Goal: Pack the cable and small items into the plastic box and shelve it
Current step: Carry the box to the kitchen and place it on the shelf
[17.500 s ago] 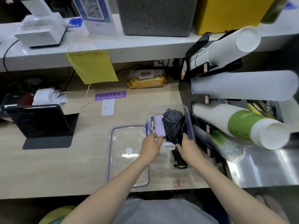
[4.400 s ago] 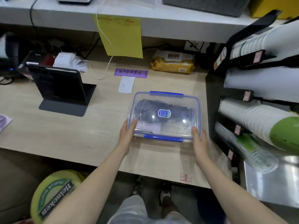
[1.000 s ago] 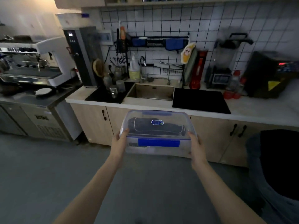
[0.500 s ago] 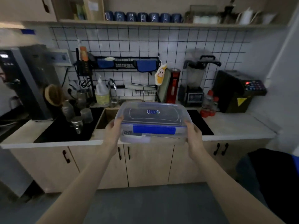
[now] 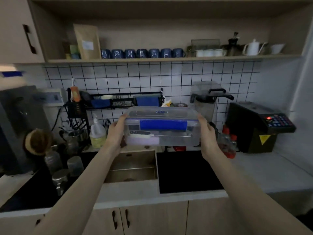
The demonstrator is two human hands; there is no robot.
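Head view: both hands' fingers [image 5: 122, 118] grip plastic box [image 5: 161, 131].

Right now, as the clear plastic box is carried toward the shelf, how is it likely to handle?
The plastic box probably stays stiff: the left hand and right hand hold only its ends without visible sag. Its blue latch looks shut, so spilling seems unlikely. Loose items inside may slide if tilted.

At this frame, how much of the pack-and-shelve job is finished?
Packing looks done: the clear plastic box with blue clips has its lid on, with items inside. In hand: left hand and right hand hold it above the steel sink. Left: setting it on the wooden wall shelf.
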